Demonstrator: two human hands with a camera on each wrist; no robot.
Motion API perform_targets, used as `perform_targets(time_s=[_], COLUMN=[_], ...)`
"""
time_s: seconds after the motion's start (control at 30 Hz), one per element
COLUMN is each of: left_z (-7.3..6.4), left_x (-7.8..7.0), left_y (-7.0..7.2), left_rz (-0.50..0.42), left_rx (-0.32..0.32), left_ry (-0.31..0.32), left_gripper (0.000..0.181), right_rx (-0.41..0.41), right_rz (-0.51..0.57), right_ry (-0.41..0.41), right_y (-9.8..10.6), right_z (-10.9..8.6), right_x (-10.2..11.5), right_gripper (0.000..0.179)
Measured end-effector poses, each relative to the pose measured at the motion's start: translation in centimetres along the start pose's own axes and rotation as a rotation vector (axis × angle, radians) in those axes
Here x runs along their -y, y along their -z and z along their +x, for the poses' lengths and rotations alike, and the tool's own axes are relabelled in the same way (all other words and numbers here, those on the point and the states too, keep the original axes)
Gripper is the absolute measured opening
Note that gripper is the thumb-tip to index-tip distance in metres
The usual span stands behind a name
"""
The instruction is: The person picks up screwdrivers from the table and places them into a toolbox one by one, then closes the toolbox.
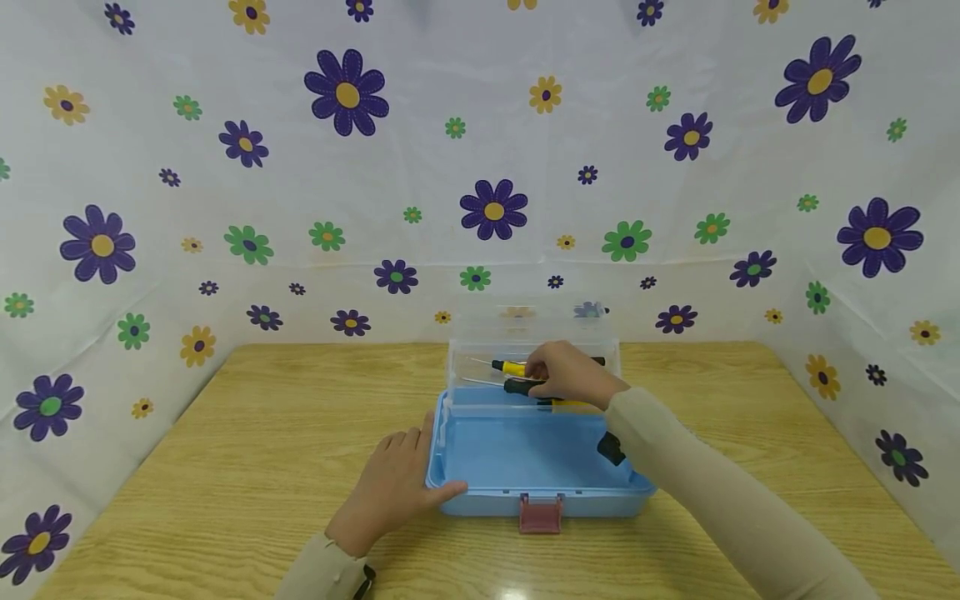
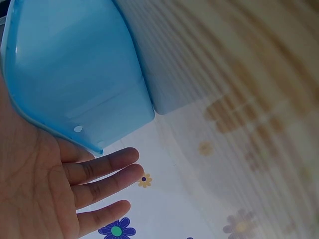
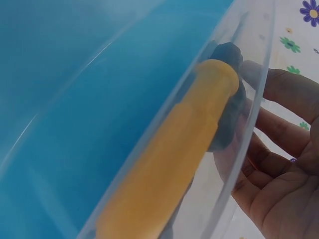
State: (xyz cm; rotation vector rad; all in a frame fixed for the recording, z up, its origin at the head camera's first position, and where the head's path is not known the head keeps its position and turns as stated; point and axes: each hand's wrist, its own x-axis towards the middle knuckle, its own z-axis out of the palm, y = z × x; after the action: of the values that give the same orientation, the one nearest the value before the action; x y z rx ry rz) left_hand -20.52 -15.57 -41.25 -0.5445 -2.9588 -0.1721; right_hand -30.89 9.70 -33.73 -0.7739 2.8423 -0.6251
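Note:
A light blue toolbox (image 1: pixel 487 505) with a pink latch (image 1: pixel 541 515) stands open on the table. At its back is a clear plastic compartment (image 1: pixel 459 354) holding screwdrivers. My left hand (image 1: pixel 397 479) rests along the box's left wall, thumb over the front corner; in the left wrist view its fingers (image 2: pixel 107 172) extend straight past the blue wall. Reaching into the compartment, my right hand (image 1: pixel 570 372) pinches a black-handled screwdriver (image 1: pixel 519 386). Just behind lies a yellow-and-black screwdriver (image 1: pixel 512 367). An orange-yellow handle (image 3: pixel 164 164) sits behind the clear wall, nearer than my right fingers (image 3: pixel 284 92).
The wood-grain table (image 1: pixel 300 417) extends on both sides of the box. A white cloth with printed flowers (image 1: pixel 420 167) hangs round the back and sides. Another dark handle end (image 1: pixel 598 362) shows at the compartment's right, beyond the right hand.

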Motion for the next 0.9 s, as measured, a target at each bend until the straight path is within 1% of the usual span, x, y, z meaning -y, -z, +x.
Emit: perform_targets(time_s=[0.43, 0.67, 0.9], left_z=[0.0, 0.0, 0.0], left_x=[0.0, 0.0, 0.0], left_y=[-0.1, 0.0, -0.1], left_rz=[0.004, 0.007, -0.001], left_rx=[-0.001, 0.017, 0.018], left_ry=[-0.001, 0.003, 0.008], left_gripper=[0.103, 0.104, 0.105], right_rx=[-0.022, -0.036, -0.047], right_rz=[-0.017, -0.019, -0.001], right_ry=[-0.007, -0.023, -0.022], right_y=[0.6, 0.8, 1.1], right_z=[-1.0, -1.4, -2.0], right_x=[-0.5, -1.0, -1.4], right_gripper=[0.032, 0.033, 0.033])
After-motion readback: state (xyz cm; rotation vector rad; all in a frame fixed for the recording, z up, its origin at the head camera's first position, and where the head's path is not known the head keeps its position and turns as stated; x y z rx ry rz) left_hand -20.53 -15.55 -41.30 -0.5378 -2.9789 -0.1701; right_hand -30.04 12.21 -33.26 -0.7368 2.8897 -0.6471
